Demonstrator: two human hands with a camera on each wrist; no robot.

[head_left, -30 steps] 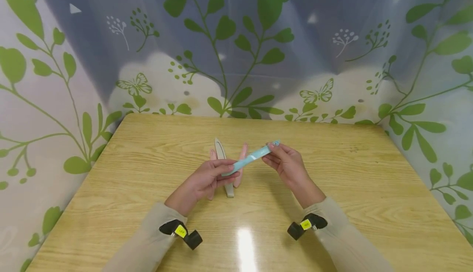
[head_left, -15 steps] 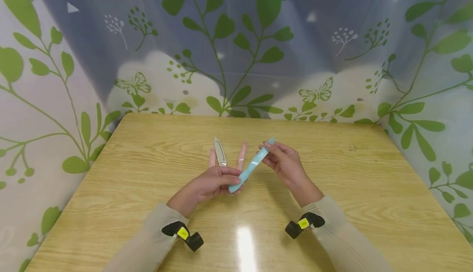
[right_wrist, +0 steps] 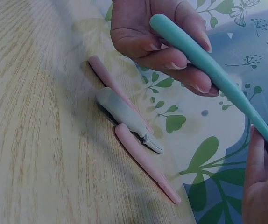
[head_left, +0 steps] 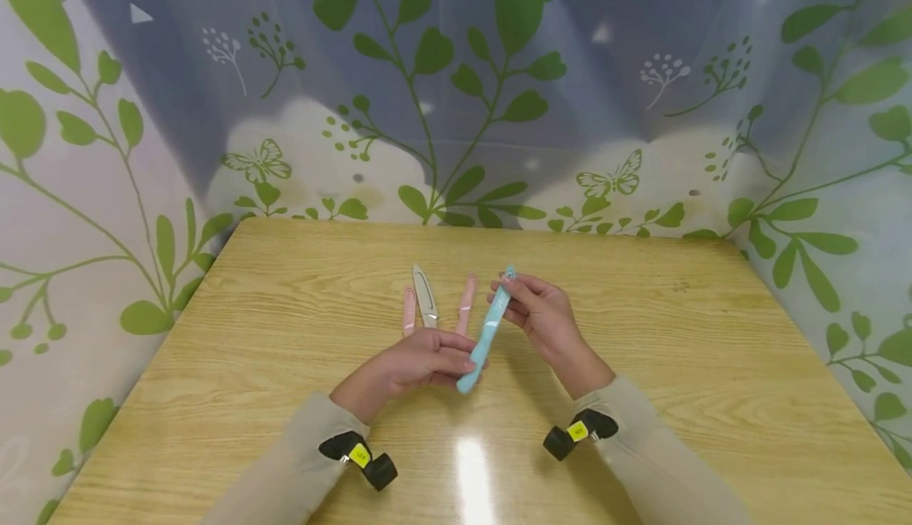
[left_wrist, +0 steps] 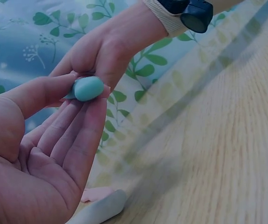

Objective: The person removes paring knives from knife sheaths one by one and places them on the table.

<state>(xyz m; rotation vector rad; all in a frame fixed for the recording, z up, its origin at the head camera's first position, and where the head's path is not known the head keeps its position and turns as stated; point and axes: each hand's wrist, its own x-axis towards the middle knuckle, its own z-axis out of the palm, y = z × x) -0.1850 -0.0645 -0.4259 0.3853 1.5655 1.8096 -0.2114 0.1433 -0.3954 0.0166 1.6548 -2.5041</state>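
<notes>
A slim light-blue stick-shaped tool (head_left: 490, 327) with white markings and a small hole at its narrow tip is held above the table, tilted. My left hand (head_left: 420, 363) pinches its thick rounded end between thumb and fingers. The right hand (head_left: 549, 319) pinches the narrow tip. Behind and below the left hand lie two pink sticks of similar shape, one on the left (head_left: 408, 311) and one on the right (head_left: 466, 303). Between them lies a grey knife-like tool (head_left: 425, 295) with a pointed, slotted end. Its thick handle shows in the right wrist view (right_wrist: 122, 112).
All of this is over a light wooden table (head_left: 641, 335). A curtain (head_left: 456, 113) with green leaves and butterflies hangs behind and at both sides. Each sleeve carries a black wrist camera, one on the left (head_left: 359, 462) and one on the right (head_left: 577, 432).
The light-blue tool has turned from a shallow slant to a steeper one. My left hand has moved down and to the right with its thick end; my right hand has shifted slightly left.
</notes>
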